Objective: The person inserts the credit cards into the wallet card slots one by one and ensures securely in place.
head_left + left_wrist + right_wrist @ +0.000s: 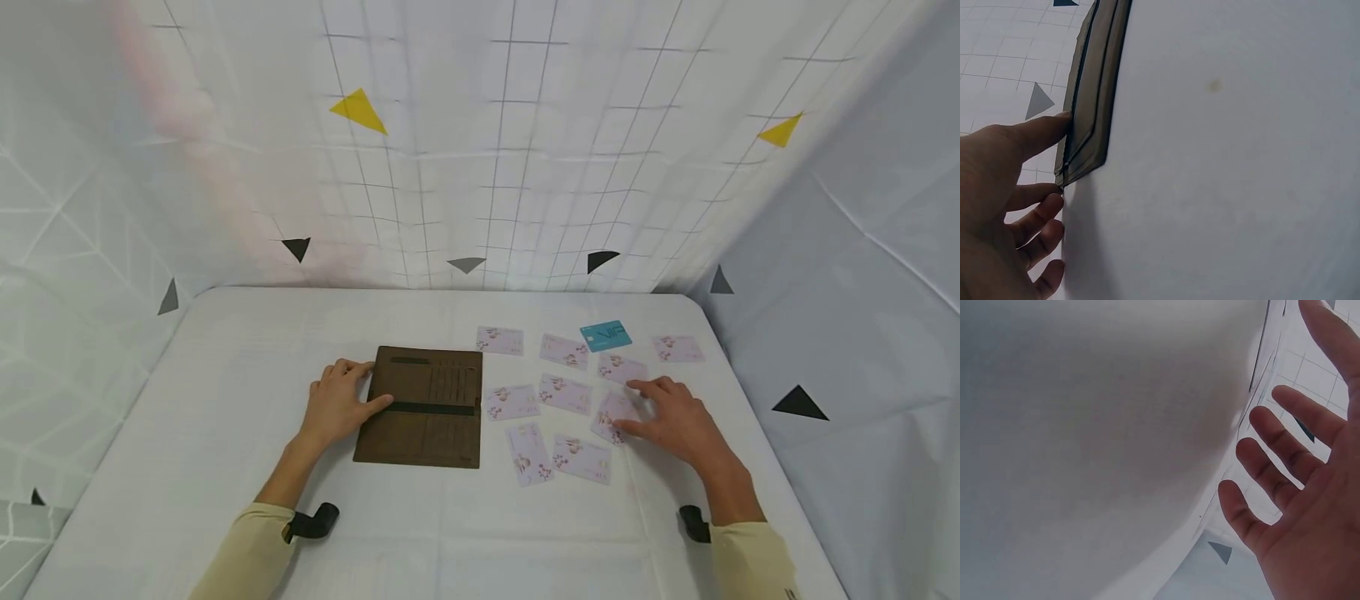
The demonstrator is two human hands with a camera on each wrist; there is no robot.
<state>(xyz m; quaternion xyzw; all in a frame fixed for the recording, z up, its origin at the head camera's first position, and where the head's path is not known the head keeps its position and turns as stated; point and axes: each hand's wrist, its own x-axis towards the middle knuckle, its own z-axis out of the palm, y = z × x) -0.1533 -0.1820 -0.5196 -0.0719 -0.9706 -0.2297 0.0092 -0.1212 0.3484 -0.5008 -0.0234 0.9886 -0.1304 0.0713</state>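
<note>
An unfolded brown wallet [405, 442] with card slots and a dark band across its middle lies on the table. On it rests the thumb of the left hand [333, 408], while the forefinger touches its left edge; thumb and fingers are spread apart, as the left wrist view shows the hand [997, 175] at the wallet [1088, 106]. The right hand [678, 421], fingers spread, has its thumb tip at a pale pink card [611, 410] and its forefinger just below another card [621, 367]. Whether it touches either is unclear. The right wrist view shows the hand [1316, 506] holding nothing.
Several more pink flowered cards, such as one [528, 454] near the front and one [677, 348] at the far right, lie apart right of the wallet. A teal card [606, 335] lies behind them. The white table [225, 467] meets hanging sheets behind.
</note>
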